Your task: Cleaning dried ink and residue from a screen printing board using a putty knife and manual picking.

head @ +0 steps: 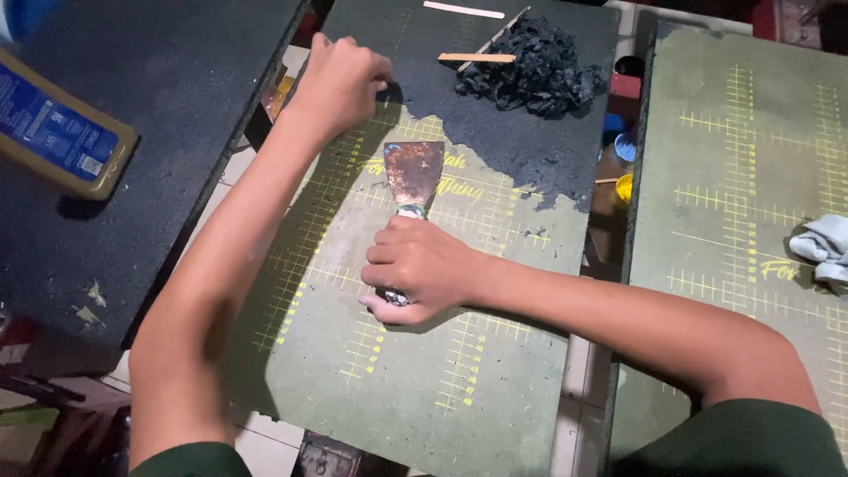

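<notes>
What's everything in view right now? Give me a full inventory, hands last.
Scraper: one, rusty blade, on the middle board, gripped by its handle.
Middle board: one, green with yellow grid, black coating left at its far end.
Black scrapings: one heap, far right of that board.
Wooden sticks: at least two, pale, beside the heap.
Right board: one, green, gridded.
Cloth: one, pale blue-grey, on the right board.
Left board: one, black.
Container: one, tan with blue label, left board.
Left hand: pressing the board's far edge.
Right hand: holding the scraper.
</notes>
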